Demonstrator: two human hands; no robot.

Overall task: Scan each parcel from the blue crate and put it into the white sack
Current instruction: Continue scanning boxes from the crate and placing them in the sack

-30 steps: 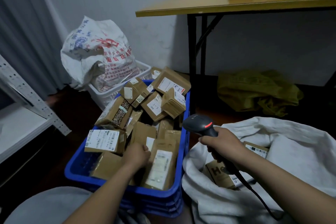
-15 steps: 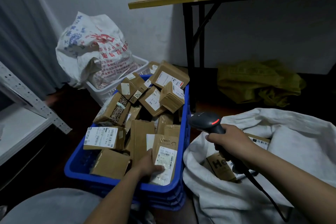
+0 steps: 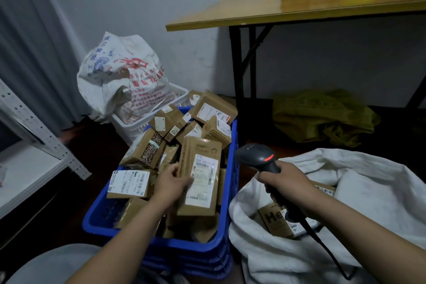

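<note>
The blue crate (image 3: 96,221) stands on the floor in front of me, heaped with several brown cardboard parcels. My left hand (image 3: 169,183) grips a long flat parcel (image 3: 202,200) by its left edge and holds it tilted up above the crate, its white label facing me. My right hand (image 3: 284,178) grips the handle of a black barcode scanner (image 3: 255,155), whose head with a red light points left toward the parcel. The white sack (image 3: 368,191) lies open at the right, under my right arm, with a few parcels (image 3: 274,221) inside.
A white basket (image 3: 131,125) with a printed white bag (image 3: 119,76) stands behind the crate. A wooden table (image 3: 299,10) with black legs bears cardboard boxes at the back right. A yellow-green sack (image 3: 322,117) lies under it. A grey metal shelf (image 3: 34,127) is at the left.
My left hand took hold of the long flat parcel at the crate's near edge and lifted it, label up. The scanner hand stayed over the sack, shifting slightly.
</note>
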